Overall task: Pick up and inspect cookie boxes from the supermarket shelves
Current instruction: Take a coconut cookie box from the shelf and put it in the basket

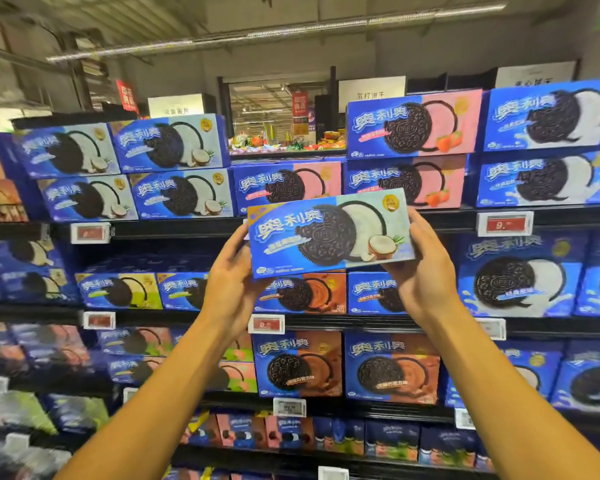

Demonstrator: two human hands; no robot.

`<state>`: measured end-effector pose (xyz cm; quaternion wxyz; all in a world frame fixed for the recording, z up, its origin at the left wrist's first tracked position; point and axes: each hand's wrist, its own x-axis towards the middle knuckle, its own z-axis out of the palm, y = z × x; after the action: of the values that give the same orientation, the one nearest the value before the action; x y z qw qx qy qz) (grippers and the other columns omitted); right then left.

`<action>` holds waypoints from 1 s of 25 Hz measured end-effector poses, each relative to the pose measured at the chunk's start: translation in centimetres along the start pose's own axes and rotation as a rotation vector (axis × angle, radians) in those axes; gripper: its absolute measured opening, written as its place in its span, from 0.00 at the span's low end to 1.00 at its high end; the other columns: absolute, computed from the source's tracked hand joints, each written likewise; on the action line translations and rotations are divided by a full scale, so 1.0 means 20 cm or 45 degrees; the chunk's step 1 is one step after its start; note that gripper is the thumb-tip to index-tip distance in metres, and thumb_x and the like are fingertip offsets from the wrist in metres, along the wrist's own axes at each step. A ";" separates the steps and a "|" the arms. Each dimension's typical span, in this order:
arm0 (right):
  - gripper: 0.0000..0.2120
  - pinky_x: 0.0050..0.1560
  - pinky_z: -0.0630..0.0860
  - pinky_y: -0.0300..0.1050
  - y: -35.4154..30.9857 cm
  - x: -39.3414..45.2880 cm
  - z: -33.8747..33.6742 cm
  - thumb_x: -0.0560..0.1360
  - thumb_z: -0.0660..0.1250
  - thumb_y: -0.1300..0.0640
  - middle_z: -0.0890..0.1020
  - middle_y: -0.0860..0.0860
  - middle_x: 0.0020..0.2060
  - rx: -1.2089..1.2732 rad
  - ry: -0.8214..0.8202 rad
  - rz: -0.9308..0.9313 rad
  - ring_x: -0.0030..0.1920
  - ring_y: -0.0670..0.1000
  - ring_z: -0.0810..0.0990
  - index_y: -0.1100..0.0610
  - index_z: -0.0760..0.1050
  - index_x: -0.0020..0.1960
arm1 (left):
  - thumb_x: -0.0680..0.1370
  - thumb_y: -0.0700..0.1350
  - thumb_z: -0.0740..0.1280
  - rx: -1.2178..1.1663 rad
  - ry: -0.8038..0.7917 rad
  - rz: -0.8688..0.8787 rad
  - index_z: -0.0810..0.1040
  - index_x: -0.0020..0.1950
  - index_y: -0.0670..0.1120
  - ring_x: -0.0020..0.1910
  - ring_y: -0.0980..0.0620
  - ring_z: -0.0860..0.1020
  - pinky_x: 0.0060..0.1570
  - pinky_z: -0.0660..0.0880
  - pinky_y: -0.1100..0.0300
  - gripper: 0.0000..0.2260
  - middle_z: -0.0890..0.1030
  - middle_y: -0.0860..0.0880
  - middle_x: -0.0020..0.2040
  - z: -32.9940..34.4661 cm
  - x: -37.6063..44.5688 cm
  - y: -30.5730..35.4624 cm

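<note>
A flat rectangular cardboard cookie box, blue with a dark sandwich biscuit, white cream and a halved coconut printed on its face (329,235), is held up in front of the shelves with its printed front turned toward the camera. Its long axis runs left to right between the two hands, tilted a little so that the right end sits higher than the left. The left hand (231,282) holds the box's lower left end, fingers curled behind it and thumb side along the short edge; the right hand (425,271) grips the right short end, thumb reaching up the edge and fingers wrapped round the back. Both hands are closed onto the box, neither clearly nearer than the other, so either could turn it. My judgement is that the inspection is under way with only the front looked at; rotating the box about that long axis would bring the back or side panels into view. Beyond the hands, just behind the box, stand rows of similar blue and pink strawberry-print cookie boxes (413,124), with matching coconut-print boxes (168,142) up and to the left of the left hand. A red and white shelf price tag (504,224) sits to the right of the right hand.
</note>
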<state>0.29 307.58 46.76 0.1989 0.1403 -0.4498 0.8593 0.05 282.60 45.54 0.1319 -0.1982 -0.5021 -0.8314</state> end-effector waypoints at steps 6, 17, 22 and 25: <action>0.17 0.52 0.82 0.47 0.00 -0.07 0.16 0.80 0.63 0.61 0.84 0.53 0.55 0.014 -0.050 -0.095 0.52 0.52 0.84 0.58 0.72 0.68 | 0.82 0.47 0.59 -0.125 -0.116 -0.030 0.74 0.70 0.50 0.59 0.49 0.80 0.47 0.81 0.54 0.17 0.80 0.47 0.66 -0.15 0.08 0.08; 0.25 0.53 0.81 0.41 0.05 -0.14 0.39 0.74 0.64 0.58 0.85 0.51 0.56 0.065 -0.216 -0.069 0.55 0.50 0.85 0.57 0.70 0.71 | 0.84 0.43 0.56 0.043 -0.021 -0.025 0.70 0.72 0.50 0.56 0.54 0.82 0.48 0.82 0.56 0.16 0.82 0.52 0.60 -0.24 0.31 0.10; 0.21 0.52 0.80 0.42 0.06 -0.24 0.55 0.73 0.72 0.58 0.84 0.50 0.59 -0.256 -0.367 -0.287 0.57 0.51 0.84 0.47 0.76 0.65 | 0.85 0.44 0.54 0.042 0.020 -0.172 0.74 0.67 0.47 0.54 0.48 0.80 0.46 0.82 0.48 0.14 0.80 0.44 0.62 -0.19 0.40 0.06; 0.20 0.53 0.80 0.41 0.08 -0.30 0.63 0.74 0.73 0.54 0.83 0.47 0.61 -0.392 -0.469 -0.392 0.62 0.51 0.81 0.40 0.78 0.63 | 0.86 0.44 0.53 0.046 0.003 -0.238 0.71 0.71 0.43 0.58 0.42 0.80 0.55 0.77 0.42 0.16 0.78 0.40 0.65 -0.17 0.41 0.03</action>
<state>5.59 295.06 50.12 0.2610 0.3289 -0.5769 0.7006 -7.55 279.03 48.39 0.0581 -0.1469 -0.5332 -0.8311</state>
